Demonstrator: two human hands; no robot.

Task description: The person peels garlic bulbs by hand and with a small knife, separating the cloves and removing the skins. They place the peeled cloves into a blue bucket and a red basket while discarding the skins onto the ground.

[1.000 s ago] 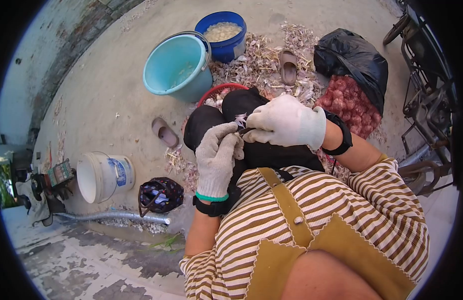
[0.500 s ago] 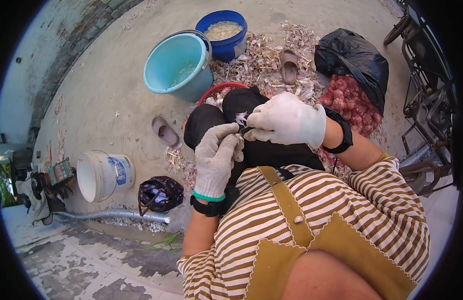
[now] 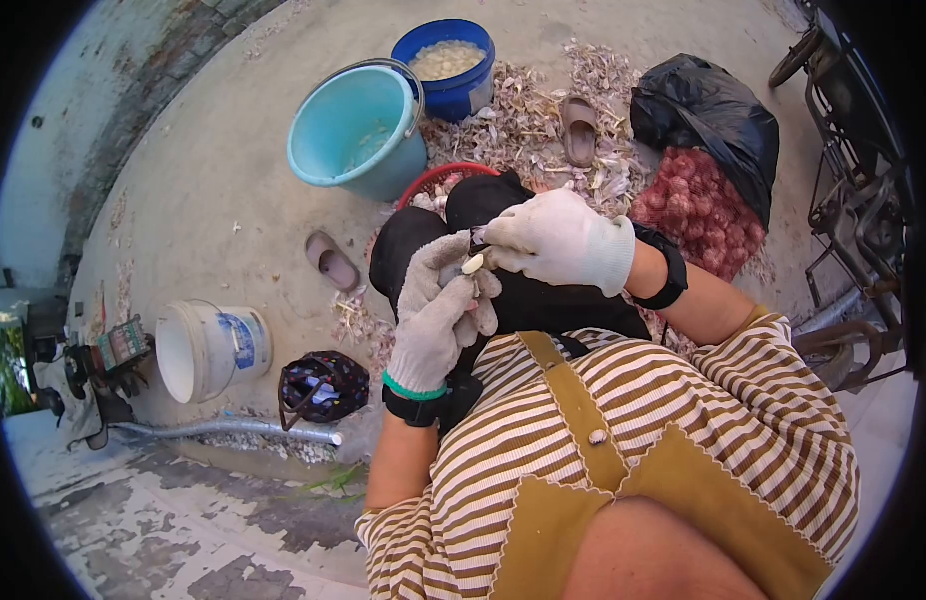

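My left hand (image 3: 435,315), in a grey-white knit glove with a green cuff, is closed over my lap. Between its thumb and fingers shows a pale, peeled garlic clove (image 3: 472,264). My right hand (image 3: 558,238), gloved in white, is closed too, its fingertips right beside the clove. A small dark bit with some purplish skin shows at those fingertips; what the right fingers grip is mostly hidden. Beyond my knees, a red basket (image 3: 415,187) with garlic in it is partly covered by my legs.
A teal bucket (image 3: 328,150) with some pale cloves stands ahead, beside a blue bucket (image 3: 480,85) of peeled cloves. Garlic skins (image 3: 528,110) litter the floor around a slipper (image 3: 579,135). At right, a black plastic bag (image 3: 698,105) covers part of a red mesh sack (image 3: 698,215). A white bucket (image 3: 228,350) lies left.
The peeled clove has come into sight in my left fingers. My right hand has shifted slightly left, and the purplish skin that stood up between the hands shows less.
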